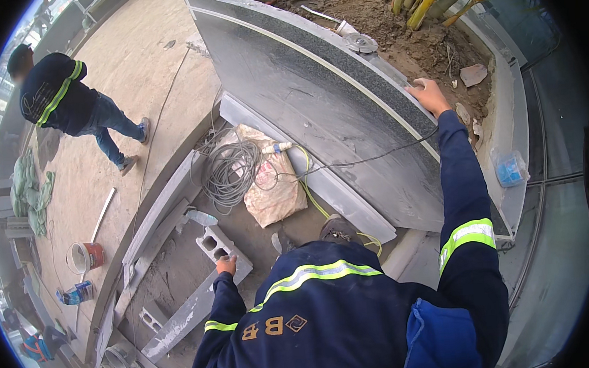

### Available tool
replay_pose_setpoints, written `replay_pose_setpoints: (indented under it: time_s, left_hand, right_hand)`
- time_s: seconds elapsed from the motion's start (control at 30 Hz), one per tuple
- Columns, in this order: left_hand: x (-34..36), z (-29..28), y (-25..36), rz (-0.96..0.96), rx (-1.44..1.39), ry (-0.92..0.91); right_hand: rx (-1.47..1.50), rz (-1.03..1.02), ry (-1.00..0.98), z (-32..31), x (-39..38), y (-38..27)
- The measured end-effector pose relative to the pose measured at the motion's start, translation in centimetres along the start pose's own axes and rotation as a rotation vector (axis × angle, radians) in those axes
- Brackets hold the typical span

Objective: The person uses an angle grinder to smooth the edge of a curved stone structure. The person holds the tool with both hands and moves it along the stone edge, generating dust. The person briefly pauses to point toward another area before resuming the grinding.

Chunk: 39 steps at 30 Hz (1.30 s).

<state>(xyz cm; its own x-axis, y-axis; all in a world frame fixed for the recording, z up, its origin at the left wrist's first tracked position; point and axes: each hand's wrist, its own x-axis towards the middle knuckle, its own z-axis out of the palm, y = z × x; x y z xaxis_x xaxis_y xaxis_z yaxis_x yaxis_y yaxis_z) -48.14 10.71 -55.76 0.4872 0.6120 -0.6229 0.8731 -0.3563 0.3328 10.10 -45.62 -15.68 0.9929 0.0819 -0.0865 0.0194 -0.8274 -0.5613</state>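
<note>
Left: the left hand [226, 264] curls at a hollow concrete block [225, 241], its grip indeterminate. Right: the grey stone slab [324, 111] leans along the planter [514, 106], right hand [429, 97] hooked over its upper edge; raised, seemingly unsecured.

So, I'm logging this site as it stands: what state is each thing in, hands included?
Slab: standing on edge.
Sack: lying on the ground, dirty.
Cable: loosely coiled, partly over the sack.
Bucket: uncovered.
Block: hollows showing.
Green cloth: crumpled.
Left hand: fingers curled by the block, grip unclear.
Right hand: at the dark stone edge, fingers bent.
</note>
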Motion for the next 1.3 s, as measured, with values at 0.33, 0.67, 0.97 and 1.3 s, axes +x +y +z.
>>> replay_pose_setpoints:
  time_s: [0.33, 0.67, 0.97, 1.3]
  left_hand:
    - [-7.4, 6.4, -2.5, -0.351, -0.446, 0.133]
    - [-4.3, 5.8, 15.7, -0.003, -0.414, 0.35]
    - [-7.0, -8.2, 46.6, 0.849, -0.795, 0.006]
    - [-6.5, -17.4, 60.1, 0.719, -1.277, -1.266]
  right_hand:
    - [0.29, 0.035, -0.495, 2.6, 4.6, -0.1]
    - [0.396, -0.051, -0.373, 3.3, 4.8, 1.0]
    - [0.269, -0.195, -0.028, -2.4, 1.5, -7.0]
    - [0.965, -0.083, -0.146, 11.3, -12.8, -26.1]
